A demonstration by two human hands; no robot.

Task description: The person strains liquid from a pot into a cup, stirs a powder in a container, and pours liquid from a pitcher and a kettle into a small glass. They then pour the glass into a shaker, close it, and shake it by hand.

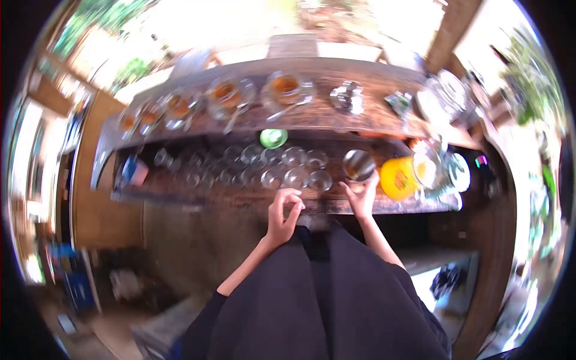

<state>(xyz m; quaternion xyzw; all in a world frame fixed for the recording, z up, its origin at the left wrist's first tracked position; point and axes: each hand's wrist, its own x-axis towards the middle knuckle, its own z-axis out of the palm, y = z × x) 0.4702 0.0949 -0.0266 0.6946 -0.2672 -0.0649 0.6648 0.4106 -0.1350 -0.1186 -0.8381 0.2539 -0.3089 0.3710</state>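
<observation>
My right hand (362, 198) is around the near side of a metal cup (359, 163) on the lower shelf, thumb to the left and fingers to the right. Just in front of the shelf, my left hand (282, 217) is raised with its fingers curled toward the thumb; blur hides whether anything is between them. Rows of upturned clear glasses (296, 178) stand beyond it. A yellow container (399, 179) is just right of the metal cup, with a clear glass jar (426, 171) beside it. Behind the glasses lies a round green object (273, 138).
Along the upper wooden counter (378, 75) stand several glass cups of amber drink (285, 87) on saucers with spoons. Shiny metal ware (347, 98) and a stack of glass plates (444, 99) are farther right. A pink-and-blue item (135, 171) sits at the shelf's left end.
</observation>
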